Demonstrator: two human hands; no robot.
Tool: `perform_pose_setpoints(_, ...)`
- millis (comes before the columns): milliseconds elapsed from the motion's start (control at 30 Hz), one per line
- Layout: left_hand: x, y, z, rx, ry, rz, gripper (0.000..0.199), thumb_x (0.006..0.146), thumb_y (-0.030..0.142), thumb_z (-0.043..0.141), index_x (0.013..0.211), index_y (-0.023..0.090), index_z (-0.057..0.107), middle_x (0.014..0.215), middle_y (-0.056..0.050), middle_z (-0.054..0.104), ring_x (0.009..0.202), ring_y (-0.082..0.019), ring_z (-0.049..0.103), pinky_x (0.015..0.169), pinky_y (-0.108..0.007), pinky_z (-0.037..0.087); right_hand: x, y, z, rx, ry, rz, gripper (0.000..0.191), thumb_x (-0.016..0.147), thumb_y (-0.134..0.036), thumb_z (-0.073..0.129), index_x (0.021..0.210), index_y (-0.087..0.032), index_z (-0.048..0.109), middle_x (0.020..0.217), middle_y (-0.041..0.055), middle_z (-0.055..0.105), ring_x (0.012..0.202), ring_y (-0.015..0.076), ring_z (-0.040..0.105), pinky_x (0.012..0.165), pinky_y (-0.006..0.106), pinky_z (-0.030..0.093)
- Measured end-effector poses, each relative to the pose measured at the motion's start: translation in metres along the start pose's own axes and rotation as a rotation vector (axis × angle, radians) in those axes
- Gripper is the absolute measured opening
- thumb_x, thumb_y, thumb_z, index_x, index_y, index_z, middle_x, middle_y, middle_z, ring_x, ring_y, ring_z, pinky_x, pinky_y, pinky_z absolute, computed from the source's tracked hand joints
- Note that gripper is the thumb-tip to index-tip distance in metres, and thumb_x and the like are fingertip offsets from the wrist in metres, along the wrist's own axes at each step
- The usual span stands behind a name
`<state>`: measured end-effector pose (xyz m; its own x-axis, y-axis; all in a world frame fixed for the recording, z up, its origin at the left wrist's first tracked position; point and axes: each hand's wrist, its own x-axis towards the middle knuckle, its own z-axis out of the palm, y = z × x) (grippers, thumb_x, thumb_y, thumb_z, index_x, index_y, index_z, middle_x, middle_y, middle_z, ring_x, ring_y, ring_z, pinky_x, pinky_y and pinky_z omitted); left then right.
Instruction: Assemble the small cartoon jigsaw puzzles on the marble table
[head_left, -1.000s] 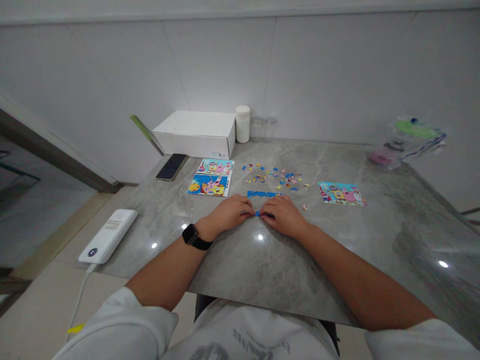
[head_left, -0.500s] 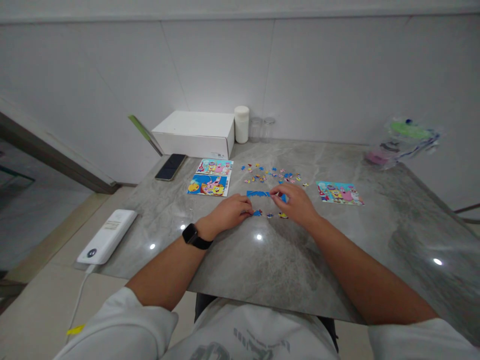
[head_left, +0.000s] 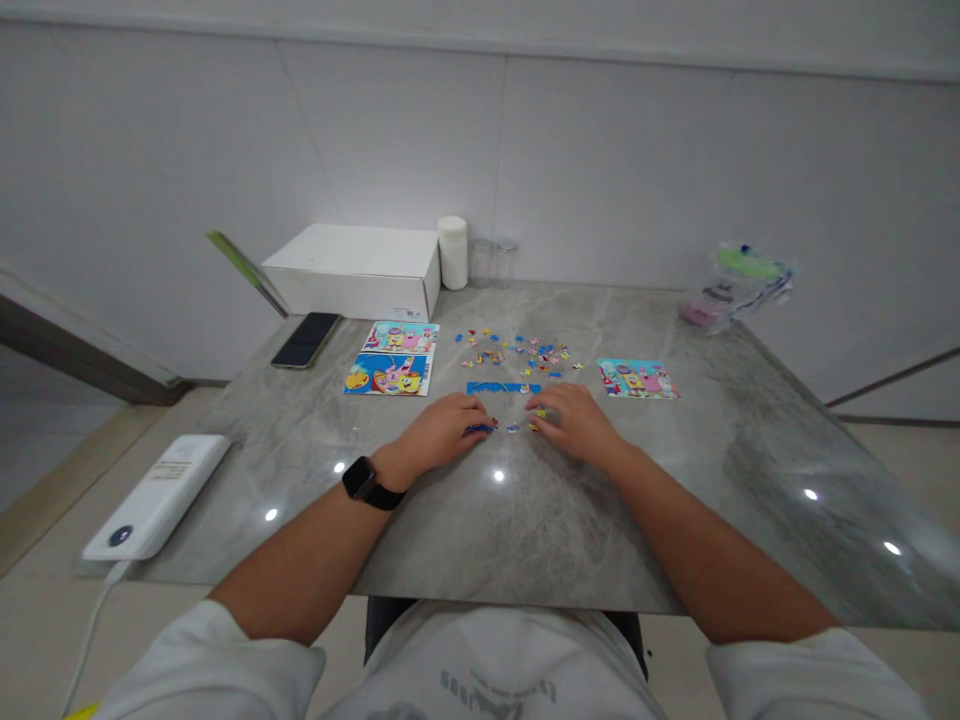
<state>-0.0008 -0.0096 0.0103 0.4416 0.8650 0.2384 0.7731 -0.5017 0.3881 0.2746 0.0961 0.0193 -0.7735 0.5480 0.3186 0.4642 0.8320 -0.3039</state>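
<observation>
A blue joined strip of jigsaw puzzle (head_left: 502, 388) lies on the grey table in front of me. My left hand (head_left: 450, 425) rests at its near left, with fingers curled in and tips on a blue puzzle piece (head_left: 481, 427). To the right, my right hand (head_left: 571, 420) has its thumb and fingers drawn together on a yellow puzzle piece (head_left: 541, 412), partly covered by them. A small puzzle piece (head_left: 513, 428) lies between the hands. Beyond the strip, several loose puzzle pieces (head_left: 536, 350) are scattered.
Picture cards (head_left: 394, 374) lie to the left, and another picture card (head_left: 640, 380) to the right. At the back are a phone (head_left: 306, 340), white box (head_left: 352, 270), white bottle (head_left: 453, 254), clear glasses (head_left: 495, 264) and plastic bag (head_left: 739, 285). A corded white device (head_left: 159, 497) sits near left.
My right hand has come off the blue strip, moving towards me to the pieces below it. My left hand stays by the blue piece. The whole view has shifted a little.
</observation>
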Motion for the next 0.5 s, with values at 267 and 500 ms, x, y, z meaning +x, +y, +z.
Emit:
perform_pose_setpoints(267, 0.0, 0.006, 0.0, 0.008, 0.017, -0.034, 0.025, 0.101, 0.025, 0.066, 0.122, 0.027, 0.08, 0.117, -0.008, 0.072, 0.108, -0.022, 0.067, 0.098, -0.038, 0.054, -0.002, -0.015, 0.016, -0.021, -0.086, -0.096, 0.015, 0.097, -0.031, 0.073, 0.11, -0.027, 0.08, 0.113, 0.0064, 0.077, 0.11, 0.0259, 0.065, 0.1, 0.045, 0.041)
perform_pose_setpoints(500, 0.0, 0.006, 0.002, 0.0, 0.013, -0.017, 0.022, 0.102, 0.026, 0.065, 0.118, 0.026, 0.081, 0.116, -0.008, 0.071, 0.107, -0.022, 0.067, 0.097, -0.037, 0.055, -0.004, -0.014, 0.017, -0.003, -0.063, -0.071, 0.017, 0.097, -0.031, 0.072, 0.112, -0.028, 0.08, 0.115, 0.0065, 0.077, 0.112, 0.0254, 0.066, 0.101, 0.044, 0.043)
